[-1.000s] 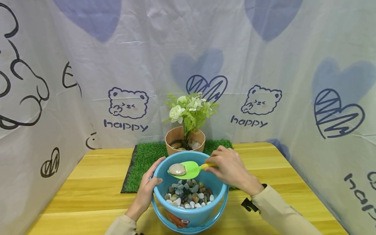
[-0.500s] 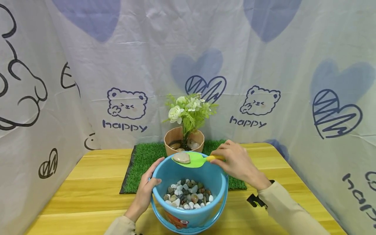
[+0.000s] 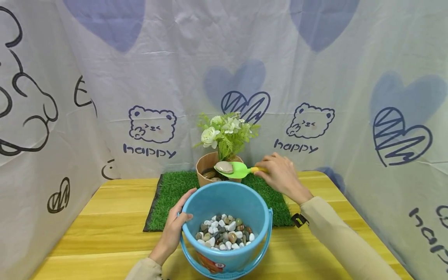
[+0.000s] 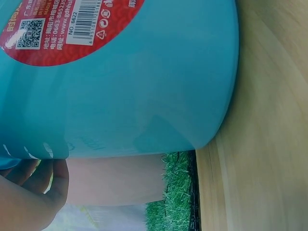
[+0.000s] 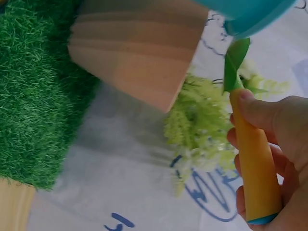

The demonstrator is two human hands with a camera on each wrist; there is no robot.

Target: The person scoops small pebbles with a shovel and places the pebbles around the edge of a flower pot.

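Note:
In the head view a blue bucket (image 3: pixel 196 244) holds many small pebbles (image 3: pixel 227 233). My left hand (image 3: pixel 174 223) grips the bucket's left rim, thumb over the inner side; in the left wrist view its fingers lie along the outer wall. My right hand (image 3: pixel 281 174) holds a toy shovel by its yellow handle (image 5: pixel 257 163). On the green blade (image 3: pixel 239 170) lies one large pale stone (image 3: pixel 224 167). The blade is over the front of the tan flowerpot (image 3: pixel 204 165), where white flowers (image 3: pixel 210 136) stand among brown stones (image 3: pixel 209 174).
The flowerpot stands on a green turf mat (image 3: pixel 175 186) at the back of the wooden table (image 3: pixel 105 217). A printed white cloth (image 3: pixel 189 58) hangs close behind the pot and along both sides. The bucket's handle (image 3: pixel 260 254) hangs down at its front.
My right hand has carried the shovel and stone up and away from me, from above the bucket's mouth to over the flowerpot. My left hand has stayed on the rim.

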